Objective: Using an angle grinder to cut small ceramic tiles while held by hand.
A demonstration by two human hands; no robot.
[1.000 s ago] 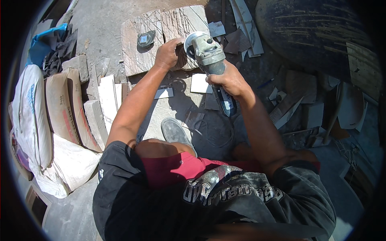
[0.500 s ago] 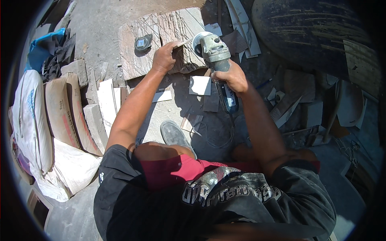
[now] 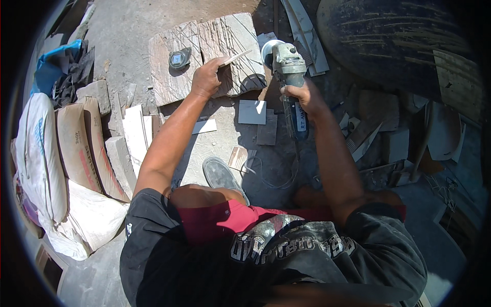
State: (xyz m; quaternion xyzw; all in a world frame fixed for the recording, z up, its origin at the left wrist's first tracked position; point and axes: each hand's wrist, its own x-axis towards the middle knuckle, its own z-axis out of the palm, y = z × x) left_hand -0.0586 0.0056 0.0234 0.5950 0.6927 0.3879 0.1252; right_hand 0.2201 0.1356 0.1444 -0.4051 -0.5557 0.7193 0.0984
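Note:
My left hand [image 3: 207,79] is closed on a thin tile piece [image 3: 239,56], held edge-up above the streaked stone boards [image 3: 230,31]. In my right hand [image 3: 307,98] is an angle grinder [image 3: 289,65], gripped round its body, with its pale disc [image 3: 267,52] turned toward the tile piece but apart from it. Whether the disc spins I cannot tell. A round-cornered tape measure [image 3: 179,59] lies on the left board. Nearer me on the ground are a white square tile [image 3: 252,112] and a grey tile piece [image 3: 267,129].
Filled sacks [image 3: 76,146] stand at the left beside a blue plastic bag [image 3: 53,65]. Tile offcuts [image 3: 364,135] and a large dark rounded container [image 3: 388,41] are at the right. A looped cord [image 3: 276,185] lies near my shoe [image 3: 220,173].
My right hand has drawn the grinder to the right, away from the tile piece, opening a gap. My left hand still holds the piece, now more fully in view.

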